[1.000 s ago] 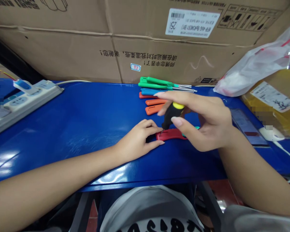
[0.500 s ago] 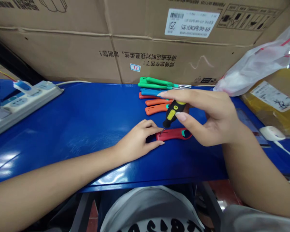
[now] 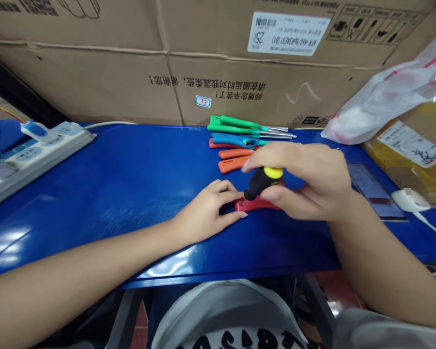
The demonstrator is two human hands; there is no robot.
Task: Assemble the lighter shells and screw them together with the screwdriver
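A carton (image 3: 218, 63) stands along the back edge of the blue bench (image 3: 123, 184), with a power strip (image 3: 32, 150) at the left end. Green, blue and orange tools (image 3: 240, 140) lie in a row near the back edge. The left hand (image 3: 207, 211), fingers curled, pins a red piece (image 3: 256, 204) mid-bench, nearer the front edge. The right hand (image 3: 305, 179) grips a screwdriver (image 3: 263, 180), tip on that piece.

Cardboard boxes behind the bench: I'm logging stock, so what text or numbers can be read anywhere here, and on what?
"25", upside down: white barcode label on the upper cardboard box; its model line is too small to read.
"32": small blue-edged sticker on the lower cardboard box.
Upside-down Chinese line: too small to quote.
Parcel label: unreadable.
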